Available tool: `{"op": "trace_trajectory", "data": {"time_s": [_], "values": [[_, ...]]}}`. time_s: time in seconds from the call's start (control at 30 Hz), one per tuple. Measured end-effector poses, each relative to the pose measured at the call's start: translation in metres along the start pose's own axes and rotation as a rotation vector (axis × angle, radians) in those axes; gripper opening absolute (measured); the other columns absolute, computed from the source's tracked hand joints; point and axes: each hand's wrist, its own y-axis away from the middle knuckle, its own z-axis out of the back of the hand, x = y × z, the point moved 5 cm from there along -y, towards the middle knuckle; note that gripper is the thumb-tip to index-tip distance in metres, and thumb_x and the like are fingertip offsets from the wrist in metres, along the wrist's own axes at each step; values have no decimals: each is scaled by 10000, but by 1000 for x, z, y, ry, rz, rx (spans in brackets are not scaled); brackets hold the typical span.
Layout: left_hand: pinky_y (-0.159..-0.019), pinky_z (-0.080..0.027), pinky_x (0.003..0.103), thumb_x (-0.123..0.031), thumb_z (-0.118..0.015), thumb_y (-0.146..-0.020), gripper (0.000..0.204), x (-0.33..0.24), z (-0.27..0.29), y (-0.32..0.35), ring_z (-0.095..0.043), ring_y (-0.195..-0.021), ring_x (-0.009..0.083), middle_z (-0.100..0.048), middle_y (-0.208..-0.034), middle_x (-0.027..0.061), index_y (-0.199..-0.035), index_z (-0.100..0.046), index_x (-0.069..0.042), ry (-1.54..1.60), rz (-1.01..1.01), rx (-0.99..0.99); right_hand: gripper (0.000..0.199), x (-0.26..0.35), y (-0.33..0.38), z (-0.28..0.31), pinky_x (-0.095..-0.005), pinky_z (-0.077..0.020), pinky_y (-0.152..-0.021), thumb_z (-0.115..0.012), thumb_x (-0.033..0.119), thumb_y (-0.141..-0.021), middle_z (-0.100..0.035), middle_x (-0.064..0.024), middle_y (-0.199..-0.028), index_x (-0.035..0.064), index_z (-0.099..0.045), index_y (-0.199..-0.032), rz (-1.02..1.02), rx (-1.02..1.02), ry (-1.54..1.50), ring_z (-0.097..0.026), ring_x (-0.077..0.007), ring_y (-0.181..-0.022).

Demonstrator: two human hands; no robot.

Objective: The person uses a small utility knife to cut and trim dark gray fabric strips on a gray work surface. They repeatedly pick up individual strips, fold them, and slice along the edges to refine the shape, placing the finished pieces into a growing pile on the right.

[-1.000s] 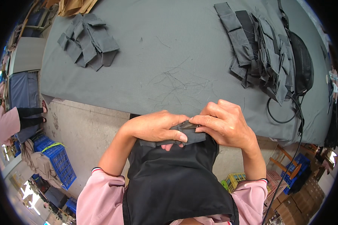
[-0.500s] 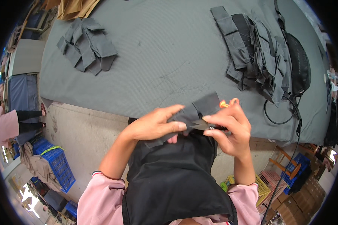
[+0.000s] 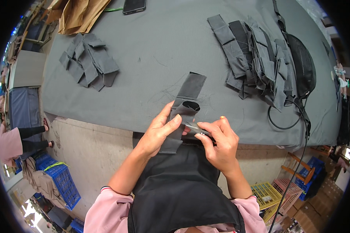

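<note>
My left hand point(image 3: 156, 132) is closed on a folded grey fabric strip point(image 3: 191, 86), its thumb lying along the cloth. The strip stands out past the fingers over the table's near edge, with a loop in its middle and a lower end hanging by my black apron point(image 3: 175, 186). Thread snips point(image 3: 193, 126) are gripped in my right hand point(image 3: 223, 141), their blades pointing left at the strip's edge. Whether the blades touch the cloth I cannot tell. Similar grey pieces lie in a small pile point(image 3: 90, 62) at left and a larger pile point(image 3: 256, 58) at right.
A grey-covered table point(image 3: 140, 85) spans the front, with loose threads on it. Brown paper point(image 3: 81, 15) and a phone point(image 3: 135, 6) lie at the far left. A black bag point(image 3: 301, 64) with a cable sits at right. Crates point(image 3: 64, 182) and another person point(image 3: 11, 141) are at left.
Both hands have shifted a little left, and the strip has turned more upright, opening a loop. The snips have drawn slightly back along its edge. My view has tilted, bringing the phone into sight.
</note>
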Motion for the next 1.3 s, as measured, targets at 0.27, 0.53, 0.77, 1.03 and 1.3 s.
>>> {"op": "trace_trajectory", "data": {"time_s": [0.27,0.53,0.77,1.03,1.3], "values": [[-814,-502,303,-227,-538,-930,466,2,3,0,-605,-884,150,-593,-1097,87,-1337,-402,-44,79,19,-22,267,-2,-1,-8,-298,-410,-481,-752,64,-665,-514,-37,-700,77,-665,-917,-69,-35,-65,-530,-178,-547],[-777,-536,315,-162,-476,-950,318,2,4,1,-635,-843,174,-617,-1047,138,-1241,-444,-38,82,21,-61,268,2,-1,-10,-287,-415,-500,-749,63,-676,-521,-28,-689,75,-679,-935,20,-49,44,-519,-167,-542],[-752,-529,308,-227,-513,-959,316,1,0,2,-636,-833,176,-617,-1072,144,-1199,-427,-42,103,-19,5,278,4,8,6,-289,-420,-514,-765,53,-659,-523,-32,-685,70,-682,-924,-12,-158,9,-502,-166,-543],[-739,-540,326,-268,-526,-950,356,3,-7,2,-639,-822,211,-599,-1074,191,-1190,-406,-34,60,-112,73,239,-15,-16,6,-277,-442,-482,-725,28,-713,-535,-53,-794,49,-665,-943,-157,-205,-73,-530,-147,-579],[-737,-550,329,-248,-525,-951,340,6,-11,3,-641,-817,206,-600,-1059,175,-1188,-409,-33,91,-89,62,246,-13,-20,-2,-292,-429,-493,-731,51,-702,-540,-49,-754,54,-662,-938,-90,-204,14,-547,-182,-580]]}}
